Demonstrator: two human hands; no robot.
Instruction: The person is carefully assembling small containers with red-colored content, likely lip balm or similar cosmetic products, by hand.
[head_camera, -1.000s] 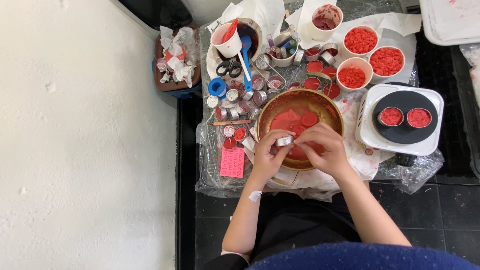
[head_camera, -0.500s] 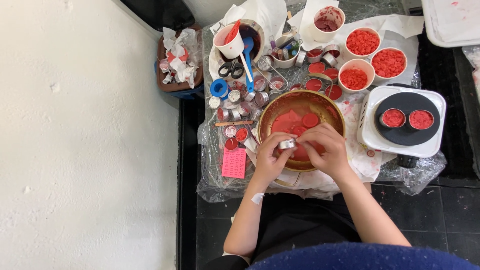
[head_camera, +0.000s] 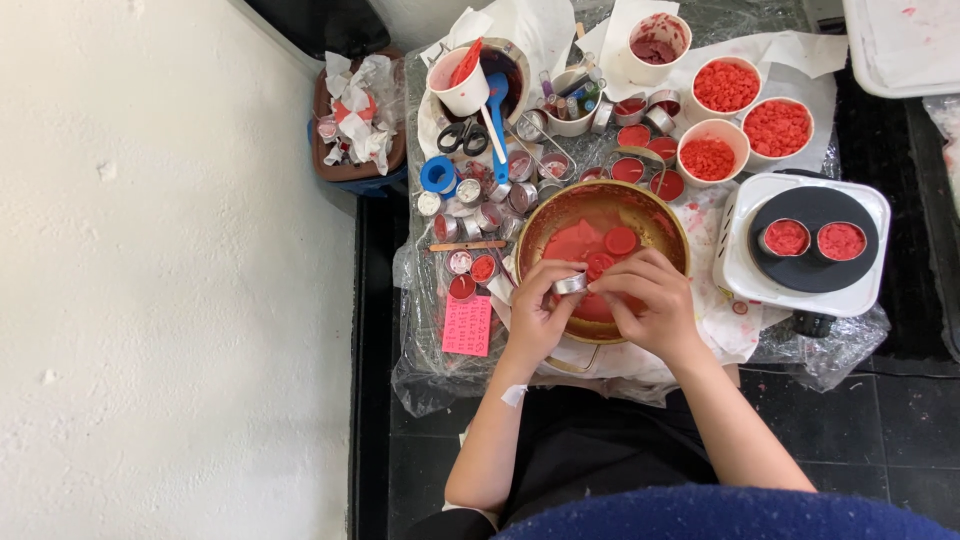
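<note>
Plastic sheeting, clear and crumpled, covers the whole bench, and nearly everything on it is stained red. Largest of the things is the brass-coloured bowl at the near edge, holding red wax discs and a smeared red mass. Toward the right edge sits a white hot plate with two small tins of red wax on its dark top. Along the far edge stand three white cups of red wax flakes, and near the far left corner a white cup with a blue spatula leaning beside it, black-handled scissors and a roll of blue tape. Scattered small metal tins run down the left side to a pink note at the near left. Over the bowl's near rim, the left hand is clamped on a small metal tin, thumb and fingers pinching its sides, and the right hand is closed against the same tin from the other side, fingertips curled at its rim. The step in hand looks like freeing a set wax disc from its tin over the bowl; the next move would call for a firm squeeze or push on the base, with the tin kept above the bowl.
</note>
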